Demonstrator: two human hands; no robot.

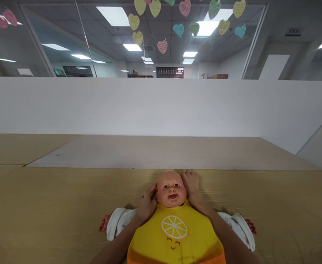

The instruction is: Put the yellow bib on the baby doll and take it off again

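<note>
Yellow bib (175,242) between two forearms, under the chin of a baby doll (171,189)

The bib spreads over the doll's chest, its upper edge just below the chin and between the person's wrists, its lower part running out of view. Both hands are higher up, flanking the doll's head. The left hand (147,205) lies against the side of the head, fingers bent toward the back; the right hand (191,183) is at the opposite side, fingers curled near the crown, where a sliver of yellow shows. Whether either hand grips anything behind the head, I cannot tell. The doll lies face up on a wooden tabletop (53,205), its white sleeves (236,229) stretched out to both sides, partly hidden by the person's forearms.
</note>
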